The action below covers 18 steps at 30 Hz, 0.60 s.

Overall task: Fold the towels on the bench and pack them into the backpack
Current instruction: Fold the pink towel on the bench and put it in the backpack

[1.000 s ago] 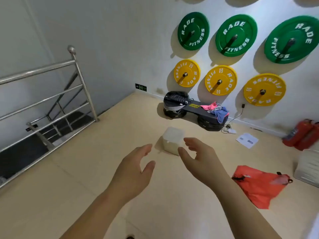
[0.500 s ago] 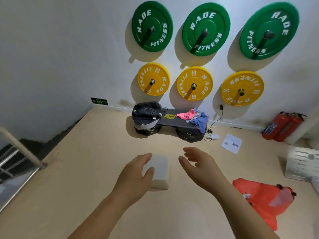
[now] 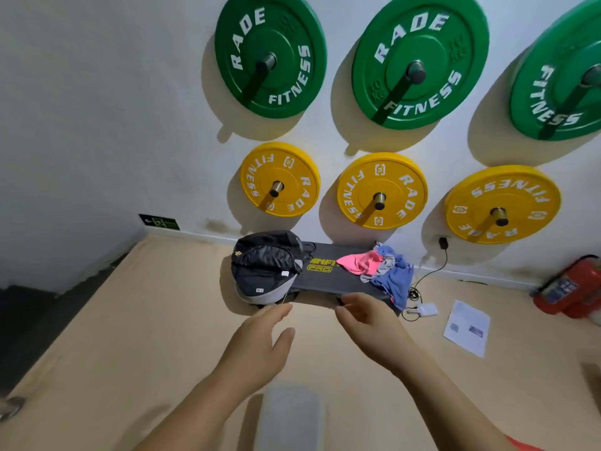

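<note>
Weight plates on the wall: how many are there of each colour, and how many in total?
Green plates: 3
Yellow plates: 3
Total: 6

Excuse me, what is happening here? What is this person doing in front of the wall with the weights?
A person stands before a low black bench by the wall, with the left hand and the right hand held out toward it, both open and holding nothing. A dark backpack sits on the left end of the bench. The towels, pink, grey and blue, lie in a crumpled heap on the right end, not yet folded or packed.
</note>
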Tool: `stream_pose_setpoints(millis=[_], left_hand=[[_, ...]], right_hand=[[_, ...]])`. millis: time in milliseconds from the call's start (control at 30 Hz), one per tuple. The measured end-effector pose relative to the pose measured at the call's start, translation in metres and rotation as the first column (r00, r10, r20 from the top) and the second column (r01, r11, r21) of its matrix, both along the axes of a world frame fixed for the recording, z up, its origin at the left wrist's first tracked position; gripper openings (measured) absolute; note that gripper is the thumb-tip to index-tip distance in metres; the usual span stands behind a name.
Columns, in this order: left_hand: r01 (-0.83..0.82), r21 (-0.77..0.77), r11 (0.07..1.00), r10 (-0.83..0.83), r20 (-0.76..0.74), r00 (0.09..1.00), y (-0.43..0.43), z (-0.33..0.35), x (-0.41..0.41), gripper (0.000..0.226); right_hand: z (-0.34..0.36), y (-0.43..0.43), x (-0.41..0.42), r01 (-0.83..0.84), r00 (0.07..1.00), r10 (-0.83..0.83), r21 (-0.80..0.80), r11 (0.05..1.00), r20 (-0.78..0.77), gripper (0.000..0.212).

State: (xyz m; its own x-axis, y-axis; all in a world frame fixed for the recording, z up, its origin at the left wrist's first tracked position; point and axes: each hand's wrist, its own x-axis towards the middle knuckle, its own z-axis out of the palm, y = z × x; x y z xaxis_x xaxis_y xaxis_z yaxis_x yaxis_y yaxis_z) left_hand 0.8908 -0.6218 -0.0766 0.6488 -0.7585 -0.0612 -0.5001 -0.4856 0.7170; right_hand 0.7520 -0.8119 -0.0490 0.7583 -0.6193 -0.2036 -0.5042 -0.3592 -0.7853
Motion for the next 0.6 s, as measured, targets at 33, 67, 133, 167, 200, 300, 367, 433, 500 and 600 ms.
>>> stream_pose_setpoints(millis=[33, 67, 133, 167, 200, 300, 367, 433, 500, 600], left_hand=[[0.003, -0.008, 1.000, -0.003, -0.005, 1.000, -0.017, -0.006, 0.028, 0.041], [0.012, -0.008, 1.000, -0.012, -0.010, 1.000, -0.035, -0.013, 0.055, 0.042], [0.060, 0.006, 0.998, -0.060, -0.025, 0.998, -0.077, -0.028, 0.111, 0.041], [0.102, 0.016, 0.995, -0.102, -0.028, 0.994, -0.099, -0.037, 0.142, 0.039], [0.146, 0.026, 0.989, -0.145, -0.022, 0.989, -0.123, -0.047, 0.172, 0.038], [0.261, 0.041, 0.965, -0.261, 0.006, 0.965, -0.200, -0.074, 0.264, 0.039], [0.335, 0.046, 0.941, -0.336, 0.002, 0.942, -0.254, -0.087, 0.314, 0.039], [0.379, 0.054, 0.924, -0.379, -0.012, 0.925, -0.300, -0.099, 0.345, 0.041], [0.420, 0.076, 0.904, -0.417, -0.059, 0.907, -0.342, -0.112, 0.360, 0.044], [0.476, 0.102, 0.874, -0.465, -0.112, 0.878, -0.400, -0.136, 0.367, 0.046]], right_hand=[[-0.005, -0.015, 0.026, -0.008, 1.000, 0.008, -0.004, 1.000, -0.011, 0.038], [-0.012, -0.031, 0.052, -0.003, 1.000, 0.003, -0.002, 1.000, -0.020, 0.038], [-0.031, -0.064, 0.103, 0.031, 0.999, -0.030, 0.017, 0.999, -0.031, 0.036], [-0.042, -0.081, 0.129, 0.058, 0.998, -0.057, 0.021, 0.998, -0.032, 0.036], [-0.054, -0.099, 0.154, 0.095, 0.995, -0.094, 0.026, 0.995, -0.032, 0.036], [-0.087, -0.151, 0.225, 0.253, 0.967, -0.251, 0.059, 0.966, -0.044, 0.036], [-0.105, -0.183, 0.268, 0.359, 0.933, -0.355, 0.076, 0.930, -0.061, 0.035], [-0.114, -0.212, 0.298, 0.407, 0.913, -0.400, 0.103, 0.908, -0.085, 0.035], [-0.119, -0.242, 0.314, 0.440, 0.897, -0.429, 0.125, 0.889, -0.103, 0.032], [-0.133, -0.297, 0.319, 0.494, 0.868, -0.479, 0.126, 0.860, -0.131, 0.028]])
